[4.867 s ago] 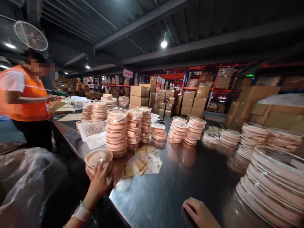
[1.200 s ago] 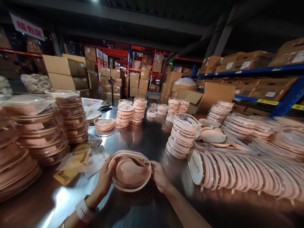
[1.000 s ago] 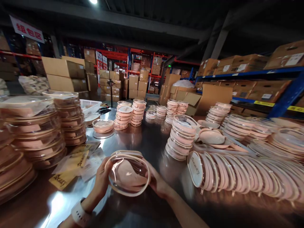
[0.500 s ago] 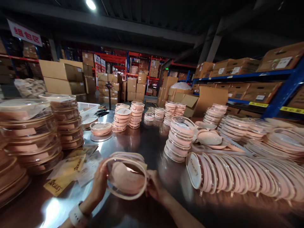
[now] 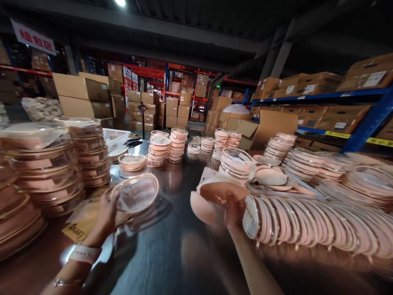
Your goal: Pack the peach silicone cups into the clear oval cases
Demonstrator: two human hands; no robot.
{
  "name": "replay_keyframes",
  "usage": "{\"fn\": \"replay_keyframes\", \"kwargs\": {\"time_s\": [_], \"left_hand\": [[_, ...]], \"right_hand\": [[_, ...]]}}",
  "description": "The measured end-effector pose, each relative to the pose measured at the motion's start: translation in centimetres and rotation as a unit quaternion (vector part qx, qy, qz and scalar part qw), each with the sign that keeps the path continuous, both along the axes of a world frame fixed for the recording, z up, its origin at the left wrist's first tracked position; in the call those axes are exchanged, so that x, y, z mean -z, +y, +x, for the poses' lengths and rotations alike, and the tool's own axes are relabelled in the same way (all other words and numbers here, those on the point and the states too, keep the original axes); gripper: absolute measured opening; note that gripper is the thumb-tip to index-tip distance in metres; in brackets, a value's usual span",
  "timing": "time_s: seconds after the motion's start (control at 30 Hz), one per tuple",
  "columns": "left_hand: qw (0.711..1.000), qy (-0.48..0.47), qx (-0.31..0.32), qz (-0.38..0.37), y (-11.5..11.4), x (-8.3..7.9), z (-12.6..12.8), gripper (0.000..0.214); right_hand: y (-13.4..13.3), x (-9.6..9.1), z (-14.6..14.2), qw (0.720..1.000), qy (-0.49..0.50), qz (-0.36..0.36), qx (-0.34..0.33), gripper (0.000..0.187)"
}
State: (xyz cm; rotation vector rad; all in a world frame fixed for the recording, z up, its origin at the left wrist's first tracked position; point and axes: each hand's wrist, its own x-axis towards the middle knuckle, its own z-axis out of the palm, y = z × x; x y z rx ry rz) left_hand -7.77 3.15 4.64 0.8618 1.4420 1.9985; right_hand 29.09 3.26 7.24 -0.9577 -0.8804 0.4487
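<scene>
On the left, my left hand grips the edge of a clear oval case with a pale rim, held tilted above the table; its inside looks see-through. Farther right, my right hand is closed on a pink rounded piece. A paler pink rounded piece and a whitish flat sheet show beside it. Just right of that hand begins a row of pink-filled oval cases standing on edge, small tabs hanging below. Printed packets lie partly hidden behind my left forearm.
Tall stacks of clear cases stand at the left. More stacks line the far part of the shiny metal table. A white basket sits at the back left. Loose pink cups lie right of centre.
My hands have moved apart. The left carried the clear case leftward; the right drew the pink pieces out to the right, and the case now looks emptied of them.
</scene>
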Motion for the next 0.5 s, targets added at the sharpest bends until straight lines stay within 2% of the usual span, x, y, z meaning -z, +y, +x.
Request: {"fn": "replay_keyframes", "kwargs": {"time_s": [0.03,0.1,0.13,0.17,0.2,0.23,0.27,0.33,0.37,0.43,0.5], "left_hand": [[0.999,0.037,-0.011,0.005,-0.7,-0.3,0.7,0.064],[0.992,0.125,0.017,0.024,-2.6,-0.5,2.9,0.075],[0.982,0.165,0.083,0.030,-3.8,-0.3,4.4,0.073],[0.968,0.157,0.196,0.008,-5.1,0.1,6.0,0.069],[0.944,0.111,0.311,-0.024,-6.5,0.6,7.8,0.067],[0.900,0.068,0.427,-0.058,-7.8,1.1,9.4,0.070],[0.867,0.039,0.493,-0.063,-9.0,1.6,10.9,0.072],[0.847,0.024,0.526,-0.072,-10.6,2.3,13.0,0.050],[0.851,0.013,0.517,-0.089,-11.0,2.3,13.6,0.040],[0.854,-0.058,0.496,-0.149,-11.0,2.1,13.8,0.036],[0.823,-0.174,0.498,-0.208,-10.6,1.5,13.2,0.036]], "right_hand": [[-0.3,0.0,-0.3,1.000,-0.008,-0.003,-0.018,0.046],[-1.4,0.2,-1.5,0.996,-0.049,-0.018,-0.070,0.041],[-2.2,0.3,-2.3,0.992,-0.079,-0.025,-0.098,0.036],[-2.9,0.4,-3.2,0.986,-0.108,-0.032,-0.122,0.032],[-3.7,0.5,-4.0,0.980,-0.139,-0.038,-0.136,0.027],[-4.3,0.6,-4.7,0.976,-0.168,-0.042,-0.136,0.024],[-4.8,0.6,-5.3,0.973,-0.191,-0.045,-0.123,0.023],[-5.4,0.5,-6.0,0.968,-0.218,-0.055,-0.107,0.025],[-5.4,0.5,-6.1,0.963,-0.227,-0.066,-0.125,0.028],[-5.3,0.4,-6.0,0.944,-0.219,-0.103,-0.226,0.032],[-5.0,0.5,-5.9,0.915,-0.178,-0.139,-0.334,0.038]]}}
